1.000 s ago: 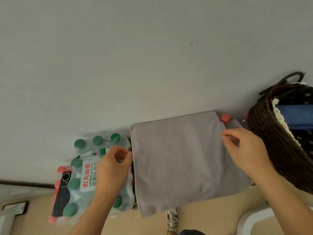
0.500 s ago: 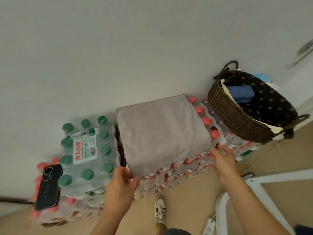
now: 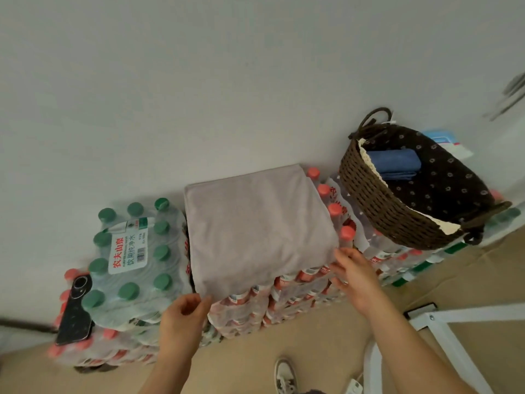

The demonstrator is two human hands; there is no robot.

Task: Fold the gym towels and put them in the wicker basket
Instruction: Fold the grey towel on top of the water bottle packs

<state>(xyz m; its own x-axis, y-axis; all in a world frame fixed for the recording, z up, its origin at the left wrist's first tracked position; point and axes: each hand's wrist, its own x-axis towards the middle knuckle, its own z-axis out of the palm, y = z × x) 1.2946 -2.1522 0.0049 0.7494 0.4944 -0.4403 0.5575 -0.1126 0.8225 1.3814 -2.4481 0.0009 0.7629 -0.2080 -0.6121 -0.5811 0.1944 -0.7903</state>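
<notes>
A grey towel (image 3: 255,223), folded to a flat rectangle, lies on top of packs of red-capped water bottles (image 3: 284,291) against the wall. My left hand (image 3: 181,317) pinches its near left corner between thumb and fingers. At the near right corner, my right hand (image 3: 355,274) holds the towel's edge with the thumb above and the fingers below. The dark wicker basket (image 3: 377,206) stands to the right on more bottle packs. It has a dotted lining, and a folded blue towel (image 3: 395,163) lies inside it at the far end.
A pack of green-capped bottles (image 3: 133,251) sits left of the towel, with a black phone (image 3: 75,314) beside it on a lower pack. A white metal frame (image 3: 443,319) stands on the tan floor at right. My shoe (image 3: 285,376) shows at the bottom.
One second ago both hands held the grey towel up in the air. It now lies flat on the red-capped packs, and my hands have slid to its near corners.
</notes>
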